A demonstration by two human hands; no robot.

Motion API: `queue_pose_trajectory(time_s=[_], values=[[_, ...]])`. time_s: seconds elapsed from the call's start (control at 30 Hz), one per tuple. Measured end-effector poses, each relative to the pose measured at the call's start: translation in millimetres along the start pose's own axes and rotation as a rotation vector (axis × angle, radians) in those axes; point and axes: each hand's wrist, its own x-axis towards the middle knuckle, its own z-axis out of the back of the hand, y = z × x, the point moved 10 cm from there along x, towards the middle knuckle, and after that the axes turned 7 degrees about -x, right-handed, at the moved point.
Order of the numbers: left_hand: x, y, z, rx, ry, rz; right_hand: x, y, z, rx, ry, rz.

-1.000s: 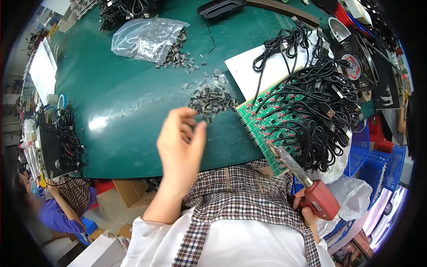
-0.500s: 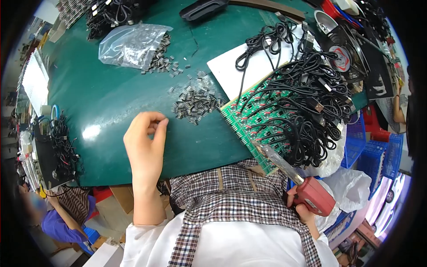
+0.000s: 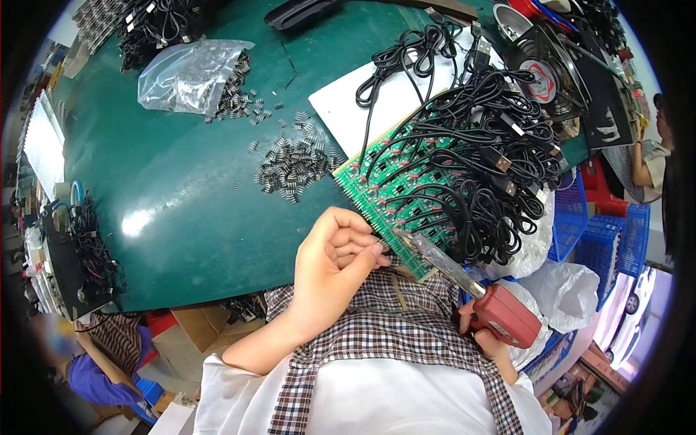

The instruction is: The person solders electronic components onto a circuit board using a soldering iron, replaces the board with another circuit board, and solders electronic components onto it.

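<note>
My left hand [image 3: 335, 270] is at the lower-left edge of a green circuit board panel [image 3: 370, 181], thumb and fingers pinched together. Whatever is between the fingertips is too small to make out. In my right hand [image 3: 487, 335] is a red soldering gun [image 3: 507, 315], its long metal barrel pointing up and left so that the tip lies over the board's near edge. Several black USB cables [image 3: 471, 159] are attached to the board and heap over its right side. Left of the board, a pile of small metal connectors [image 3: 293, 168] lies on the green table.
A clear plastic bag [image 3: 185, 76] spills more connectors at the back left. A white sheet [image 3: 335, 109] lies under the board. A fan [image 3: 542, 81] stands at the right, blue crates [image 3: 605, 243] below it. Another person [image 3: 109, 362] is at the lower left.
My left hand has moved right, from beside the connector pile to the board's near edge. The soldering gun stays at the board in my right hand. The whole view has shifted slightly.
</note>
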Motion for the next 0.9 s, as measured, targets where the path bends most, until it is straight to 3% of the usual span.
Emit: queue_pose_trajectory(time_s=[0.23,0.33,0.67,0.73,0.9], values=[[4,-2,-2,-0.007,-0.016,-0.043,-3,-8,-1,-0.047,0.102,0.057],[4,-3,-3,0.0,-0.032,-0.042,-6,-6,1,0.091,0.028,0.127],[4,-4,-1,0.004,-0.076,-0.065,-7,-12,2,0.048,0.082,0.139],[4,-3,-1,0.001,-0.074,-0.061,-12,-16,6,-0.08,0.079,0.228],[5,-3,0,0.015,-0.093,-0.055,-8,-9,1,-0.01,0.071,0.181]])
